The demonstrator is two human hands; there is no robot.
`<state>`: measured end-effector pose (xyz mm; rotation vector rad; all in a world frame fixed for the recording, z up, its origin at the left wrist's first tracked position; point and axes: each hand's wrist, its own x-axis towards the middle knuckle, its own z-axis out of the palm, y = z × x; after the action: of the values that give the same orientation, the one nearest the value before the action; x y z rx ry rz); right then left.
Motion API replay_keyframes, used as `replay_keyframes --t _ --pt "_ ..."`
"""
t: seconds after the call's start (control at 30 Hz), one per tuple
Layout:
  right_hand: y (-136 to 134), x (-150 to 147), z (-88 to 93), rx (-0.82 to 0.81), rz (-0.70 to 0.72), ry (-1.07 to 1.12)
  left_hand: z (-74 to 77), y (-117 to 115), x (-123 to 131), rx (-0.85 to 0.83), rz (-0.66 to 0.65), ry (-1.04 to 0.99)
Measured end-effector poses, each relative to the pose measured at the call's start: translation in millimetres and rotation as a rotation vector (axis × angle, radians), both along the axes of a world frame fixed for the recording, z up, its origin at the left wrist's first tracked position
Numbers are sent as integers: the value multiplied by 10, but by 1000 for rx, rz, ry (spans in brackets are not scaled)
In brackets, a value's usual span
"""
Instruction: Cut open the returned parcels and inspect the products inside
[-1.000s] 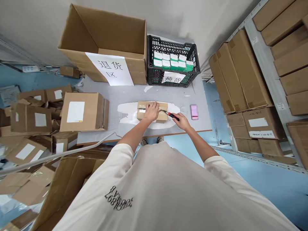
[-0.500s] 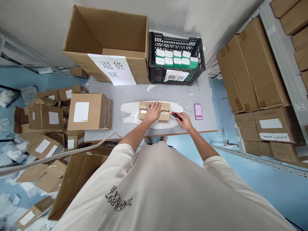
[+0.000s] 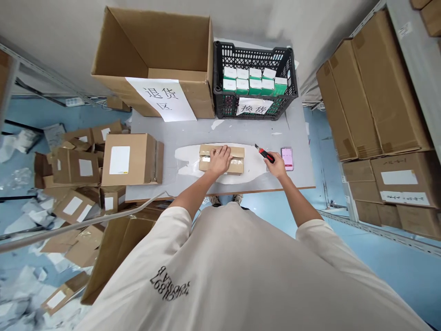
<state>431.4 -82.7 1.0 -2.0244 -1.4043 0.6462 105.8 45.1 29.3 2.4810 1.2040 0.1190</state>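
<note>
A small cardboard box (image 3: 237, 166) with shiny clear tape lies on a white patch of the grey table (image 3: 186, 133). My left hand (image 3: 220, 159) holds it down, palm on the top and fingers bent over toward the far side. A dark line runs along the box's taped middle. In my right hand (image 3: 277, 165), closed round the handle, is a red and black utility knife (image 3: 266, 154). Its blade is out, points up and left, and is apart from the box. A phone with a pink screen (image 3: 287, 158) lies just right of that hand.
Behind stand a large open carton (image 3: 155, 94) with a paper sign and a black crate (image 3: 255, 110) of green-white boxes. A closed carton (image 3: 132, 161) sits at left. Discarded boxes (image 3: 74, 168) litter the floor; stacked cartons (image 3: 389, 87) fill the right shelf.
My right hand has drawn the utility knife away from the box's right end, moving right and slightly up. The left hand stays on the box. The view has shifted slightly.
</note>
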Motion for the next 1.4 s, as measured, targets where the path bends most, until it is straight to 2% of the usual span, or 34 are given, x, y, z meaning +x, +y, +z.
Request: replay_keyframes --t 0.2,0.4,0.57,0.77,0.97,1.1,1.2,1.3,1.4 --pt "-40 -141 -150 -86 -139 114 52 5 -76 12 -46 -7" --pt "-71 -88 -310 -180 -240 120 232 -100 -394 2 -205 64" --pt "-153 93 -505 -272 -295 37 259 -138 -551 -13 -179 141" --pt "-188 191 -742 -463 -358 -13 225 -190 -449 4 -76 172" --pt "-201 119 -823 -592 -308 -161 275 -215 -498 -50 -82 168" --pt "-181 31 -768 -570 -277 -252 318 -185 -632 -57 -79 129" --pt "-34 -88 -614 -388 -220 -238 340 -114 -762 -37 -23 112" --pt "230 -308 -355 -131 -25 -87 350 -6 -916 -28 90 113" --pt "489 -607 -76 3 150 48 331 92 -1052 -36 236 104"
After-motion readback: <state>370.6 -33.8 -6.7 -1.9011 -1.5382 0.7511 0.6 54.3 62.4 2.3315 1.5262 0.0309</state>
